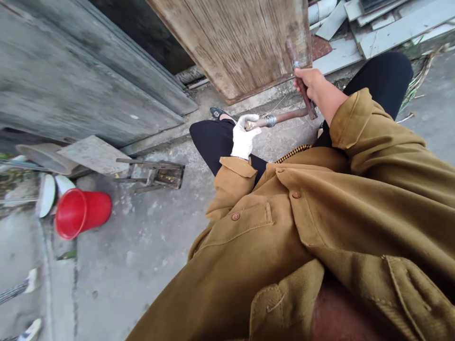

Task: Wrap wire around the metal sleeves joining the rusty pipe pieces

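A crank-shaped wooden tool point(289, 115) made of joined brown sticks spans the space between my hands, above my knees. My left hand point(245, 136), in a white glove, is closed around its left end, beside a coil of grey wire point(270, 121) wound on the stick. My bare right hand point(310, 81) grips the upright stick on the right, whose top leans up in front of a wooden board. More wire is wrapped just above those fingers. A thin strand stands out near the left coil; where it leads is unclear.
A large wooden board point(245, 42) stands ahead. White slabs point(398, 42) are piled at the upper right. On the left are a small wooden stool point(159, 175), a tipped red bucket point(97, 208) and a grey wall point(71, 80). Another person's shoes point(31, 329) show at lower left.
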A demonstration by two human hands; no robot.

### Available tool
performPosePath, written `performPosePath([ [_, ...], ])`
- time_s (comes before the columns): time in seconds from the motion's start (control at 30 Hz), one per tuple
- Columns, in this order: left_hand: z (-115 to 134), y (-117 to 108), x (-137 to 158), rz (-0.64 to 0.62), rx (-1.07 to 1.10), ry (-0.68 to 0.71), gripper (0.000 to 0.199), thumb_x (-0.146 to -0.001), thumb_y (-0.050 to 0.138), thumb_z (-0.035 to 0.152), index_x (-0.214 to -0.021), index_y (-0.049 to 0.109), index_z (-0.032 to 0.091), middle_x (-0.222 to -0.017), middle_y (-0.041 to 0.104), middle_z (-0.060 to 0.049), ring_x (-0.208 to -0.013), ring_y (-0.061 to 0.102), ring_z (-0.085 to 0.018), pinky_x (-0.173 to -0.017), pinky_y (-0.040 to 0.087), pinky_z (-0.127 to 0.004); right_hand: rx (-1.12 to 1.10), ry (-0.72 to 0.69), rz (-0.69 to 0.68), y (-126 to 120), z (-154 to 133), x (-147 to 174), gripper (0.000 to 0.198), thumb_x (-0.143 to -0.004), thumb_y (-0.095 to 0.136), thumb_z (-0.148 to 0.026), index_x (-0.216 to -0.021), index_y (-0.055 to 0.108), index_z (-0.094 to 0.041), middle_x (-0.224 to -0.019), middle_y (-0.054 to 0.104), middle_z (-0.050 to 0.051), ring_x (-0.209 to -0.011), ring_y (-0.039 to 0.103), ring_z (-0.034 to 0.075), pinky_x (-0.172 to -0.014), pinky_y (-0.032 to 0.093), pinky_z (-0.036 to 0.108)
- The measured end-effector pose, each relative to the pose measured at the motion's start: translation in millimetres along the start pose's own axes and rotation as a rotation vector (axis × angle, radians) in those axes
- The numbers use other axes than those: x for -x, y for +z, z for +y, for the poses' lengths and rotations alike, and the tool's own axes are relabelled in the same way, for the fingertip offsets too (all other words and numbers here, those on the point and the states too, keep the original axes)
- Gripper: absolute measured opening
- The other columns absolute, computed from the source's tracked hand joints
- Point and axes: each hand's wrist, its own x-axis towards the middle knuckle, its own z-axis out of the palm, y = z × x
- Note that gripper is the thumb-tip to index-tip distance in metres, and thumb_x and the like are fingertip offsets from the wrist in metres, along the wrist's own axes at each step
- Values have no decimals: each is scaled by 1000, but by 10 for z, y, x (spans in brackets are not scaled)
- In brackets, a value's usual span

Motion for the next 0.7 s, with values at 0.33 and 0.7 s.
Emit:
performPosePath([
  [0.33,-204,13,-64,305,250,-171,31,-91,78,46,-110,68,24,-103,74,-5,-86,72,-16,-83,63,-31,-255,-381,-471,447,-927,1031,58,-70,98,-47,-103,68,-11,-84,65,-2,-67,58,6,-50,45,17],
  [0.7,211,453,-349,-94,248,75,40,-108,57,58,-121,68,22,-109,71,-4,-119,74,-23,-104,59,-46,105,-219,-620,672,-707,929,37,-92,81,-45,-83,67,-12,-71,67,1,-55,55,5,-47,45,15],
])
